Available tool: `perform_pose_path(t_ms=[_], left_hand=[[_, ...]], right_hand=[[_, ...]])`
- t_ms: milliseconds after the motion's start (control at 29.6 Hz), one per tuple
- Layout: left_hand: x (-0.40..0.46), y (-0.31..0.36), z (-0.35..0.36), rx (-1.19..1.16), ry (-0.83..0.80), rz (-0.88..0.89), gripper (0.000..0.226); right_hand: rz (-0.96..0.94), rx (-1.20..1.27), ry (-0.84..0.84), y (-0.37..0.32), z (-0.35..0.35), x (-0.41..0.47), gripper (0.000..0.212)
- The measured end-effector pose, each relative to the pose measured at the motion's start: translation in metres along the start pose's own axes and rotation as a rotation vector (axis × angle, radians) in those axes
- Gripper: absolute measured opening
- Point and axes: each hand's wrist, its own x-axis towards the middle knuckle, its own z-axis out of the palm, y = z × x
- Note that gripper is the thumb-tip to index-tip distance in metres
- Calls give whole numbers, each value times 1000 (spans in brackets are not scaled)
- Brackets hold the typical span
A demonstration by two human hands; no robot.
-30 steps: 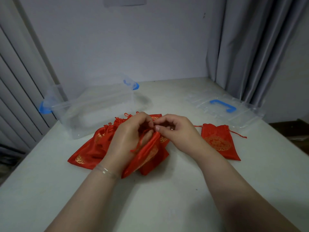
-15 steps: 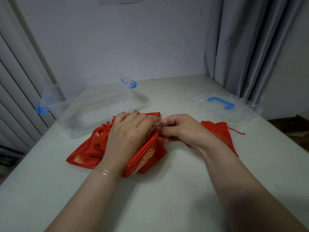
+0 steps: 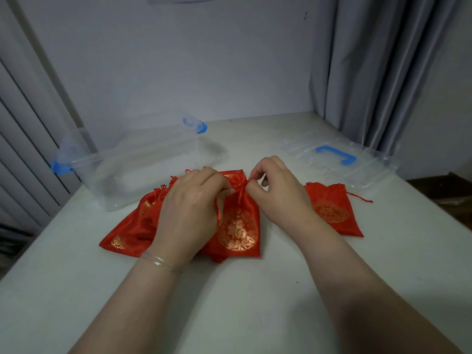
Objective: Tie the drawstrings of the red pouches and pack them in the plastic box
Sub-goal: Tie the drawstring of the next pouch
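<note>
A red pouch with a gold emblem lies flat on the white table in front of me, its neck gathered tight. My left hand and my right hand each pinch the pouch's red drawstring at the neck, one on either side. More red pouches lie in a pile under my left hand. One separate red pouch lies to the right, its string trailing out. The clear plastic box with blue latches stands open at the back left.
The box's clear lid with a blue handle lies at the back right of the table. A grey curtain hangs at the right, a wall closes the back, and the table's left edge runs along slatted panels.
The pouch has gone from half-lifted and crumpled to lying flat with its neck cinched. Both hands have shifted to the neck and pull the string ends apart.
</note>
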Motion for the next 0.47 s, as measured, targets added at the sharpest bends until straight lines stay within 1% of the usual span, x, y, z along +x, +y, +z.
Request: perform_pose_path(t_ms=[68,101,135,169,237,304,338,406,473], left_hand=[[0,2,0,-52,-22,7,8],[0,1,1,-71,-38,16,8],[0,0,3,-86,-57,30,8],[-1,-1,4,-95,-83,43,10],[-2,-4,6,-102,-137,63,13],[-2,-3,8,-105,-159,75,15],[-2,-1,7,-111,-155,81,14],[-2,3,6,-152,-128,88,13],[-1,6,3,-234,-99,72,11]], right_hand=[[-11,-94,1,1,3,2,3],[6,-98,-9,2,4,3,4],[54,-48,-31,4,5,5,6],[132,74,-59,5,5,6,9],[332,434,-128,6,4,8,14],[497,749,-206,7,3,9,11],[540,866,-235,7,4,9,8],[550,947,-276,6,6,9,5],[487,853,-337,3,8,7,10]])
